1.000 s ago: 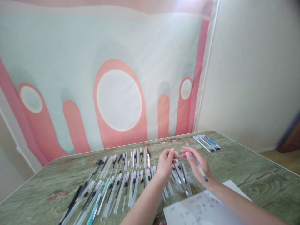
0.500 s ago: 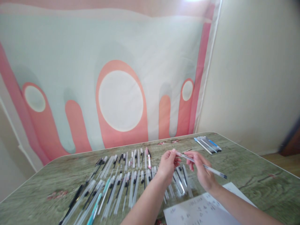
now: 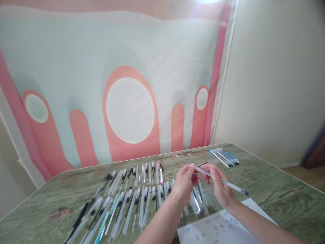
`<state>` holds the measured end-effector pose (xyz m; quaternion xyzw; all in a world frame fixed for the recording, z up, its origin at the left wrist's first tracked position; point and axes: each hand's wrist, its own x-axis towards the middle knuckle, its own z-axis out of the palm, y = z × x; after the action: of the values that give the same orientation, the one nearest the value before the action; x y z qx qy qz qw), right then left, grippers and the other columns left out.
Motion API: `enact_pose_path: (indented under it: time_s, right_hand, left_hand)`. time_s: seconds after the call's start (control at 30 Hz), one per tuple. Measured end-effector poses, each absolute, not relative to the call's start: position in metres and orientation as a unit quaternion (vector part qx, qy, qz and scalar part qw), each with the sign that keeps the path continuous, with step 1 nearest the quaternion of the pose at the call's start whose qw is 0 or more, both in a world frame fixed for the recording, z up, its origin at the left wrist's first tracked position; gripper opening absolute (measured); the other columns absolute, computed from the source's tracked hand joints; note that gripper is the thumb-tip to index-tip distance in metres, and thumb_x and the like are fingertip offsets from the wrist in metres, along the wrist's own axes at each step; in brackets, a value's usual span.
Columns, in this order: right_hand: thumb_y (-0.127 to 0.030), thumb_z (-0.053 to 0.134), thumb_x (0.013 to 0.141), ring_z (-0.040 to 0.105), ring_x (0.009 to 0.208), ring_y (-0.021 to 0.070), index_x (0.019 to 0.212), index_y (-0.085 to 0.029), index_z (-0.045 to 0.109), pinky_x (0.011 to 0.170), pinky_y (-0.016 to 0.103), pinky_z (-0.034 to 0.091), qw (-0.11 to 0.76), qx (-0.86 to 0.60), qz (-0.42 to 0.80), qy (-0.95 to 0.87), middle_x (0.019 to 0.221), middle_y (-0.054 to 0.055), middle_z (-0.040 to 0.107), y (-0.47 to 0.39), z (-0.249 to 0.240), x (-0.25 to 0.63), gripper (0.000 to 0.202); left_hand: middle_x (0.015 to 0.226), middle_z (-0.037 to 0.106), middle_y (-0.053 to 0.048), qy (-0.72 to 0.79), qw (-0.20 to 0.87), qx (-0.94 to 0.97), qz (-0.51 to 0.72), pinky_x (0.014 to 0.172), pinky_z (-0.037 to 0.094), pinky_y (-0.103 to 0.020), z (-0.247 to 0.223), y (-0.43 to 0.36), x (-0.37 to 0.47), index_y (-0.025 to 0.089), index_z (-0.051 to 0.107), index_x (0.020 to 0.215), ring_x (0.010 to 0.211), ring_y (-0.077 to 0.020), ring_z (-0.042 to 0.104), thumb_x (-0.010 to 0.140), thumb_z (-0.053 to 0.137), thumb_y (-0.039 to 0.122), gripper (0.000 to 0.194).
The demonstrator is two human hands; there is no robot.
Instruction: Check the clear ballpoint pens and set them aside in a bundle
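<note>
A clear-barrelled pen [image 3: 232,185] with a dark end slants between my two hands, above the table. My left hand [image 3: 186,179] pinches its upper left end between thumb and fingers. Farther down the barrel, my right hand [image 3: 218,183] grips the pen with thumb and fingers, and the dark end sticks out to the right. Below and left of my hands lie rows of taken-apart pens, with clear barrels [image 3: 122,211], caps and dark refills. My left forearm hides part of the nearer row.
A bundle of pens [image 3: 224,157] lies side by side at the table's back right. A sheet of white paper [image 3: 215,228] with handwriting is under my right forearm. Behind the wood-patterned table [image 3: 274,183] hangs a printed cloth [image 3: 167,67].
My left hand has shifted slightly right along with the pen's upper end. The pen's dark end sits a little farther right and lower. Both hands keep their hold.
</note>
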<state>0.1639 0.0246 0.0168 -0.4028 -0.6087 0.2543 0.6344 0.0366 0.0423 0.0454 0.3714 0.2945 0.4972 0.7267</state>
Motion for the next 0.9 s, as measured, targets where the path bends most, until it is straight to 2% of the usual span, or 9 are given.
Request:
enact_pose_path:
  time_s: [0.1, 0.17, 0.27, 0.33, 0.4, 0.5, 0.6, 0.73, 0.9]
  right_hand:
    - [-0.038, 0.026, 0.09, 0.053, 0.06, 0.0141, 0.101, -0.021, 0.059, 0.055, 0.027, 0.046, 0.601, -0.425, 0.206, -0.645, 0.08, 0.004, 0.061, 0.025, 0.019, 0.165, 0.039]
    - [-0.037, 0.025, 0.091, 0.057, 0.08, 0.0178, 0.111, -0.023, 0.056, 0.069, 0.031, 0.047, 0.584, -0.44, 0.165, -0.662, 0.099, 0.006, 0.061, 0.025, 0.018, 0.165, 0.04]
    - [-0.036, 0.026, 0.091, 0.046, 0.111, 0.0224, 0.12, -0.025, 0.051, 0.093, 0.04, 0.037, 0.567, -0.451, 0.114, -0.679, 0.118, 0.005, 0.055, 0.025, 0.013, 0.162, 0.04]
    - [-0.036, 0.027, 0.09, 0.042, 0.116, 0.0227, 0.124, -0.025, 0.047, 0.097, 0.041, 0.034, 0.563, -0.453, 0.109, -0.683, 0.119, 0.005, 0.054, 0.026, 0.009, 0.16, 0.041]
    - [-0.038, 0.03, 0.089, 0.046, 0.111, 0.0219, 0.129, -0.025, 0.04, 0.092, 0.038, 0.04, 0.573, -0.458, 0.134, -0.666, 0.114, 0.006, 0.055, 0.027, 0.005, 0.157, 0.043]
    - [-0.039, 0.035, 0.087, 0.057, 0.088, 0.0181, 0.133, -0.024, 0.03, 0.074, 0.031, 0.049, 0.596, -0.445, 0.208, -0.636, 0.1, 0.005, 0.057, 0.029, 0.002, 0.155, 0.048]
    - [-0.037, 0.041, 0.085, 0.055, 0.065, 0.0136, 0.123, -0.022, 0.038, 0.06, 0.026, 0.049, 0.616, -0.416, 0.24, -0.624, 0.087, 0.003, 0.055, 0.03, 0.002, 0.158, 0.041]
    - [-0.033, 0.05, 0.081, 0.055, 0.069, 0.0152, 0.093, -0.02, 0.053, 0.064, 0.027, 0.047, 0.622, -0.437, 0.186, -0.623, 0.079, 0.003, 0.057, 0.027, 0.006, 0.161, 0.018]
    - [-0.028, 0.052, 0.081, 0.057, 0.074, 0.0165, 0.091, -0.021, 0.054, 0.066, 0.027, 0.048, 0.621, -0.426, 0.158, -0.639, 0.081, 0.004, 0.058, 0.022, 0.008, 0.157, 0.013]
  left_hand:
    - [0.069, 0.057, -0.001, 0.282, 0.739, 0.351, 0.501, 0.055, 0.037, -0.019, 0.05, 0.037, 0.04, 0.015, 0.051, 0.085, 0.054, -0.0066, 0.051, 0.071, 0.061, 0.04, 0.031]
    - [0.07, 0.058, -0.002, 0.281, 0.734, 0.352, 0.509, 0.055, 0.038, -0.02, 0.053, 0.033, 0.043, 0.016, 0.048, 0.091, 0.056, -0.008, 0.053, 0.073, 0.058, 0.04, 0.031]
    - [0.067, 0.057, -0.001, 0.285, 0.721, 0.368, 0.513, 0.055, 0.039, -0.021, 0.054, 0.027, 0.049, 0.017, 0.044, 0.099, 0.056, -0.0097, 0.054, 0.076, 0.055, 0.04, 0.035]
    - [0.065, 0.057, 0.0, 0.283, 0.713, 0.378, 0.518, 0.058, 0.04, -0.022, 0.052, 0.024, 0.052, 0.018, 0.042, 0.104, 0.058, -0.0099, 0.055, 0.074, 0.059, 0.037, 0.04]
    - [0.067, 0.056, 0.002, 0.271, 0.708, 0.382, 0.528, 0.062, 0.041, -0.023, 0.049, 0.023, 0.054, 0.019, 0.039, 0.107, 0.06, -0.0102, 0.055, 0.07, 0.065, 0.032, 0.047]
    - [0.071, 0.057, 0.001, 0.261, 0.693, 0.387, 0.549, 0.066, 0.042, -0.024, 0.046, 0.028, 0.051, 0.02, 0.037, 0.112, 0.066, -0.0116, 0.057, 0.067, 0.067, 0.03, 0.054]
    - [0.073, 0.058, 0.0, 0.292, 0.635, 0.407, 0.588, 0.067, 0.041, -0.023, 0.051, 0.035, 0.042, 0.022, 0.037, 0.116, 0.072, -0.0119, 0.057, 0.07, 0.064, 0.032, 0.055]
    - [0.074, 0.059, 0.0, 0.322, 0.571, 0.445, 0.61, 0.067, 0.039, -0.022, 0.06, 0.04, 0.031, 0.023, 0.036, 0.122, 0.072, -0.0109, 0.056, 0.072, 0.063, 0.033, 0.057]
    - [0.074, 0.058, -0.001, 0.321, 0.533, 0.48, 0.618, 0.069, 0.04, -0.023, 0.061, 0.038, 0.031, 0.022, 0.034, 0.125, 0.072, -0.0117, 0.055, 0.074, 0.059, 0.034, 0.058]
